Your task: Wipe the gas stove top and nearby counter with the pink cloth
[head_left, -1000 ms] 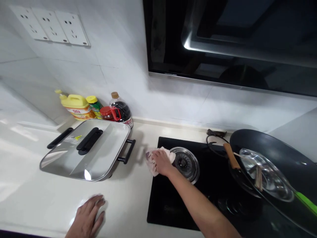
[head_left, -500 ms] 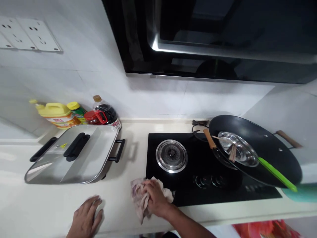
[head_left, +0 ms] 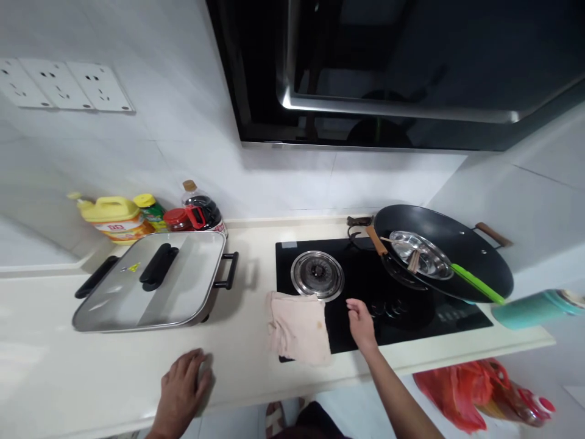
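Note:
A pale pink cloth [head_left: 299,328] lies spread out over the left front corner of the black gas cooktop [head_left: 340,335] and onto the counter. Just to its right, my right hand [head_left: 362,325] hovers apart from it above the glass, near the knobs [head_left: 388,308], fingers loosely bent and holding nothing. The round left burner [head_left: 317,274] sits behind the cloth. My left hand [head_left: 183,384] rests open on the white counter [head_left: 237,366], in front of an electric pan with a glass lid [head_left: 123,299].
A black wok [head_left: 461,244] holding a metal bowl [head_left: 427,253] and a green-handled utensil [head_left: 478,283] sits on the right burner. A teal bottle [head_left: 525,310] lies at the right. Bottles, including a yellow jug [head_left: 114,213], line the back wall. The range hood [head_left: 365,122] hangs overhead.
My right hand has let go of the bunched cloth and moved right; the cloth now lies flatter. My left hand stays on the counter. The view has shifted a little.

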{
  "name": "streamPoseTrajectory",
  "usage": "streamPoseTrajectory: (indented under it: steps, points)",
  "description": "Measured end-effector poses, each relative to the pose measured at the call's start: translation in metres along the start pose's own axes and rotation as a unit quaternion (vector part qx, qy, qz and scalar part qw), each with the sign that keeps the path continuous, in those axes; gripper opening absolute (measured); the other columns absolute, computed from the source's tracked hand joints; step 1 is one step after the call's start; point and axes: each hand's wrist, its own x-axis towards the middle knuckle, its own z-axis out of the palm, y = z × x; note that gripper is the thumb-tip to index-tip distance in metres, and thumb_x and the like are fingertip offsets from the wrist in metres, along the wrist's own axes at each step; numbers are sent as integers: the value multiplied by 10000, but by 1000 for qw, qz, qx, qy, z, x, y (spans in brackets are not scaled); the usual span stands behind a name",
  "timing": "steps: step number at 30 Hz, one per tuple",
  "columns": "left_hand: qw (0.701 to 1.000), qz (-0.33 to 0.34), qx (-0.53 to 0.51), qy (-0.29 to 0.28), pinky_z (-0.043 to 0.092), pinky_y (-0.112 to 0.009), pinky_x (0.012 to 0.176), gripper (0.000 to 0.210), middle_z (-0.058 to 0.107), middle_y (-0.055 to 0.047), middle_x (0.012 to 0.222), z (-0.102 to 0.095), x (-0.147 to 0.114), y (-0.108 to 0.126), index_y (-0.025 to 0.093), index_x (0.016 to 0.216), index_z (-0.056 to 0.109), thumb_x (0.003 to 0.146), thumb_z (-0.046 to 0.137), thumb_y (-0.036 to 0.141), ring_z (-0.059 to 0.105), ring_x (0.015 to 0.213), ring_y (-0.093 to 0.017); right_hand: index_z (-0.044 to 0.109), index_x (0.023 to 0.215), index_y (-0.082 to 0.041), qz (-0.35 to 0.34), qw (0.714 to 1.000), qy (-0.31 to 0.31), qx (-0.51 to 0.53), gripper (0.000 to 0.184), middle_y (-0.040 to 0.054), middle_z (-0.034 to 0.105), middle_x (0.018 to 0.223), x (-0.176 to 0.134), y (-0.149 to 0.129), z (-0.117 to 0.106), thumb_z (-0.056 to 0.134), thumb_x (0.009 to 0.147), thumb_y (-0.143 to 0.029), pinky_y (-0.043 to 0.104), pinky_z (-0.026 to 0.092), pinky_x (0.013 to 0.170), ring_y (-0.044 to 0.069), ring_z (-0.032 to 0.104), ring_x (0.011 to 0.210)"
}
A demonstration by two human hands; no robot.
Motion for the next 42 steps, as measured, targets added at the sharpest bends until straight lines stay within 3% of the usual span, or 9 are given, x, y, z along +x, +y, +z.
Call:
streamPoseTrajectory:
  steps: [3, 6, 9, 13, 17, 23, 28, 34, 42]
  points:
    - [1000, 24, -11, 0, 539, -431, 910, 315, 663, -116, 1316, 3, 9, 29, 250, 1214, 673, 943, 542, 343, 625, 1206, -293, 662, 964, -231, -31, 997, 52, -40, 288, 122, 676, 1068, -24, 27, -37, 495, 791, -390, 509, 440, 1089, 292, 608, 1063]
    - [995, 89, -51, -17, 474, -506, 1060, 403, 590, -134, 1451, 11, 37, 87, 271, 1316, 654, 923, 566, 297, 505, 1392, -344, 673, 930, -214, -97, 970, 159, -158, 292, 145, 667, 1046, -38, 57, -67, 471, 815, -390, 521, 442, 1067, 313, 591, 1075]
    - [991, 101, -77, -43, 346, -593, 1183, 574, 415, -153, 1631, 28, 74, 158, 282, 1457, 583, 900, 658, 397, 239, 1566, -429, 681, 973, -168, -103, 913, 274, -286, 377, 211, 646, 1158, -23, 81, -95, 431, 851, -422, 547, 443, 1033, 360, 570, 1141]
    - [982, 100, -96, -129, 239, -717, 1182, 807, 279, -191, 1708, 61, 101, 222, 265, 1506, 555, 787, 786, 547, 111, 1567, -549, 672, 1143, -103, -60, 882, 311, -350, 525, 276, 584, 1326, 12, 97, -119, 406, 882, -472, 559, 431, 1049, 394, 533, 1268]
    - [971, 140, -96, -170, 186, -773, 1162, 737, 301, -163, 1710, 90, 89, 240, 344, 1508, 555, 819, 762, 503, 168, 1549, -563, 619, 1279, -76, -36, 878, 305, -367, 648, 307, 555, 1394, 21, 108, -107, 324, 914, -523, 623, 397, 1086, 424, 452, 1393]
    - [944, 235, -107, -208, 317, -657, 1151, 630, 376, -87, 1683, 114, 85, 269, 421, 1518, 522, 910, 642, 305, 345, 1501, -441, 542, 1391, -19, -11, 866, 295, -403, 764, 325, 461, 1518, 15, 118, -90, 235, 944, -557, 654, 320, 1165, 444, 320, 1510]
    - [944, 233, -125, -199, 378, -597, 1120, 585, 450, -90, 1626, 134, 143, 320, 345, 1509, 545, 941, 523, 206, 403, 1442, -388, 518, 1421, -36, -6, 863, 289, -416, 725, 313, 444, 1541, 13, 110, -91, 235, 972, -529, 638, 310, 1183, 414, 287, 1538]
    - [938, 193, -144, -251, 315, -642, 1147, 579, 330, -164, 1690, 176, 209, 387, 249, 1557, 494, 982, 487, 318, 289, 1492, -442, 509, 1442, -54, -1, 859, 288, -424, 726, 297, 437, 1554, 11, 106, -89, 191, 1002, -537, 630, 302, 1191, 412, 282, 1544]
    - [925, 192, -144, -296, 38, -791, 1165, 783, 166, -150, 1759, 227, 311, 457, 273, 1520, 542, 838, 672, 636, 22, 1561, -561, 479, 1477, -62, 7, 861, 277, -426, 747, 302, 427, 1565, 11, 112, -90, 186, 1004, -560, 657, 288, 1186, 437, 260, 1547]
